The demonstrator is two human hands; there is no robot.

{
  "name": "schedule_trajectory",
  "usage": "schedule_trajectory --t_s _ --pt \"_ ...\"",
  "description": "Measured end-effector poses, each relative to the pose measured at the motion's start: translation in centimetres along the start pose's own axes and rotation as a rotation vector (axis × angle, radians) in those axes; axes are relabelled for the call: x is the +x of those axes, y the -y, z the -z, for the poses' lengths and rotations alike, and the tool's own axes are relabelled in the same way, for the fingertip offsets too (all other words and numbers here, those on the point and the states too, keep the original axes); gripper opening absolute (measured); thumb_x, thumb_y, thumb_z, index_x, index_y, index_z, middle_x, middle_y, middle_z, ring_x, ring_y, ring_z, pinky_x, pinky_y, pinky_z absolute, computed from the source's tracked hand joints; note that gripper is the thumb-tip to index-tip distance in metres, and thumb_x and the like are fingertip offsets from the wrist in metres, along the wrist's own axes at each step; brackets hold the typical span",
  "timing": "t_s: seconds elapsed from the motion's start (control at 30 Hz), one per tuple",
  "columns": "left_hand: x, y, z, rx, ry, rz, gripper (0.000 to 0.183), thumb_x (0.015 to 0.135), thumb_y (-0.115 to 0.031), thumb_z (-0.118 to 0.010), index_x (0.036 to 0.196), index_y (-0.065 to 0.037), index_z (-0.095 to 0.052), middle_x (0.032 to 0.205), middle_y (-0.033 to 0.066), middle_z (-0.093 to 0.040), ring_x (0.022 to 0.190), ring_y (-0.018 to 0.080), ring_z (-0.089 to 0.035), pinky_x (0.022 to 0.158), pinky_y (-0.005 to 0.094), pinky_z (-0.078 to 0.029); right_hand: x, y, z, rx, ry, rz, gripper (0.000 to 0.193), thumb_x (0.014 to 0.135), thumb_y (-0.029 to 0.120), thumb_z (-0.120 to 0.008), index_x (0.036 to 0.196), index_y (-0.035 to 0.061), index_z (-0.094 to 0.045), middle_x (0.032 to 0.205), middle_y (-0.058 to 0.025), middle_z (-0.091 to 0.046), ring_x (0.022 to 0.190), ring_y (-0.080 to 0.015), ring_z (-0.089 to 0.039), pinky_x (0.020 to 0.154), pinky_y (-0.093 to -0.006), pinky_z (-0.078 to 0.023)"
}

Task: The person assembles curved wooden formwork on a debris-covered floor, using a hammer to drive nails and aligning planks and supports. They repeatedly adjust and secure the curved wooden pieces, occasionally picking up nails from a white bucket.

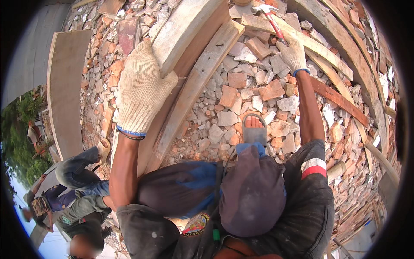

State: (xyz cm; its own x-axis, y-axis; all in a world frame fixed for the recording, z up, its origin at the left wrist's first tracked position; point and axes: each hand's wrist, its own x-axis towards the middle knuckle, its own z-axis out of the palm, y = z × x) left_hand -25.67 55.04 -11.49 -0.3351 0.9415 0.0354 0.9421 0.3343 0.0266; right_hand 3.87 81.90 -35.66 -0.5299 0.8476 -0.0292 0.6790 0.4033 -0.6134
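Note:
My left hand (140,88), in a cream knitted glove with a blue cuff, grips a thick wooden beam (183,28). Its thumb lies across the beam's right side, while the fingers curve over the left edge and are partly hidden. Alongside that beam runs a narrower plank (200,80) with nails sticking out of it. To the right, my gloved right hand (293,54) is closed round the red handle of a claw hammer (274,23). The hammer's metal head points away from me, over a pale board (302,39).
Broken bricks and concrete rubble (241,93) cover the ground around my sandalled foot (254,129). More long timbers (358,52) and a reddish strip of wood (338,99) lie at right. A wide board (64,95) stands at left, near another person (82,172).

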Motion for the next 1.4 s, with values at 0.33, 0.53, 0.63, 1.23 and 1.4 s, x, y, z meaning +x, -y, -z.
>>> schedule_trajectory --t_s 0.33,0.53,0.63,1.23,1.4 --pt "0.1 -0.1 0.5 -0.012 0.069 0.062 0.077 0.08 -0.028 -0.078 0.143 0.008 -0.051 0.128 0.0309 -0.066 0.117 0.0448 -0.068 0.101 0.0485 -0.055 -6.0 -1.5 -3.0 0.216 -0.13 -0.125 0.046 0.091 0.028 -0.073 0.134 0.0129 -0.069 0.121 -0.0188 -0.074 0.111 -0.0399 -0.07 0.098 -0.0465 -0.054" --pt "0.0 0.0 0.4 0.054 0.077 0.008 0.083 0.084 -0.036 -0.078 0.145 0.013 -0.05 0.136 0.0328 -0.063 0.125 0.0439 -0.065 0.108 0.0473 -0.051 -21.4 -1.9 -2.7 0.24 -0.144 -0.387 0.051 0.093 0.011 -0.073 0.142 0.0048 -0.064 0.122 -0.0166 -0.074 0.113 -0.0277 -0.072 0.101 -0.0378 -0.052" --pt "0.4 -0.3 0.5 0.019 0.126 0.048 0.084 0.085 -0.036 -0.078 0.147 0.012 -0.05 0.137 0.0328 -0.062 0.128 0.0433 -0.063 0.111 0.0473 -0.049 -27.1 -1.0 -1.3 0.01 0.024 -0.565 0.051 0.091 0.022 -0.073 0.139 0.0068 -0.064 0.127 -0.0175 -0.071 0.115 -0.0353 -0.069 0.099 -0.0461 -0.053" --pt "-0.7 -1.2 3.0 -0.076 0.063 0.1 0.046 0.084 -0.028 -0.074 0.118 0.002 -0.065 0.093 0.022 -0.074 0.083 0.0398 -0.074 0.073 0.0503 -0.057 -13.9 14.5 -11.4 -0.452 0.509 0.352 0.126 0.053 0.054 -0.095 0.156 0.0008 -0.044 0.144 -0.0286 -0.056 0.125 -0.045 -0.061 0.1 -0.0525 -0.053" --pt "-1.0 0.0 0.3 -0.037 0.016 -0.021 0.025 0.085 -0.025 -0.065 0.087 -0.002 -0.075 0.087 0.021 -0.073 0.074 0.0382 -0.071 0.066 0.0505 -0.056 -16.5 13.7 -12.6 -0.339 0.343 0.331 0.089 0.067 0.045 -0.089 0.138 0.0024 -0.055 0.122 -0.0206 -0.065 0.112 -0.0421 -0.065 0.089 -0.0548 -0.051"
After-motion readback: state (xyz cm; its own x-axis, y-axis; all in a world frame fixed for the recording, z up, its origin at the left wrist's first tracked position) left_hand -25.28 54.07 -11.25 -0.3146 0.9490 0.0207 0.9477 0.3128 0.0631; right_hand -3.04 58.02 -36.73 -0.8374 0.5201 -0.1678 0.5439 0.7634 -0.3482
